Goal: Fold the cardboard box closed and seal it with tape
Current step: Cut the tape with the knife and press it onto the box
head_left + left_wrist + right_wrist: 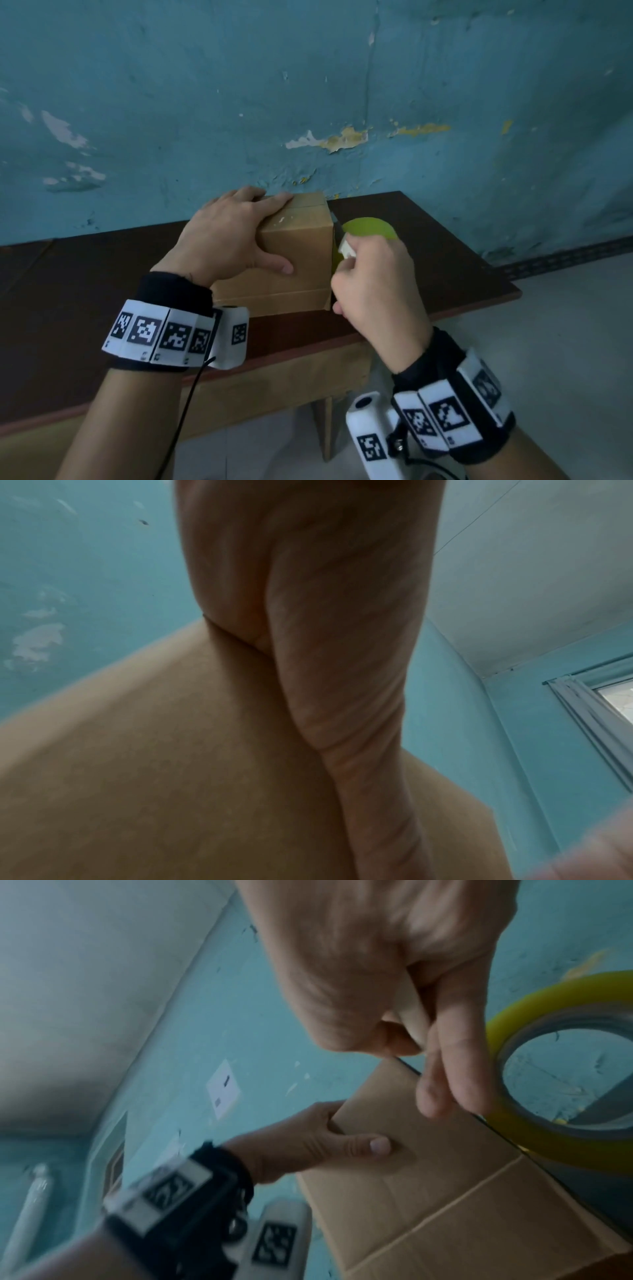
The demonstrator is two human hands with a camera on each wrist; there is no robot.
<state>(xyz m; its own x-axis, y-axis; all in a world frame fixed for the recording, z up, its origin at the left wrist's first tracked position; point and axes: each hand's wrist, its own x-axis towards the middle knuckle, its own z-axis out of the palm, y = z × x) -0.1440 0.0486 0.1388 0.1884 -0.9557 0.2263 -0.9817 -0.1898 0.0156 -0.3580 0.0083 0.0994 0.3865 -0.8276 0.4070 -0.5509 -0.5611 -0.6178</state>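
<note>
A brown cardboard box [298, 253] stands on the dark wooden table [428, 246] with its top flaps folded down. My left hand [253, 233] clasps its top left corner, fingers over the top and thumb on the near face. In the left wrist view the hand [325, 615] lies against the cardboard [154, 777]. My right hand [373, 274] grips a tape dispenser carrying a yellow-green tape roll [371, 228], held against the box's right side near the top edge. The right wrist view shows the roll [565, 991] beside the box [428, 1191]; no tape strip is discernible.
The table stands against a peeling blue wall [308, 85]. Its right edge [513, 294] drops to a pale floor [565, 342] close to the box. Bare tabletop [85, 274] stretches to the left of the box.
</note>
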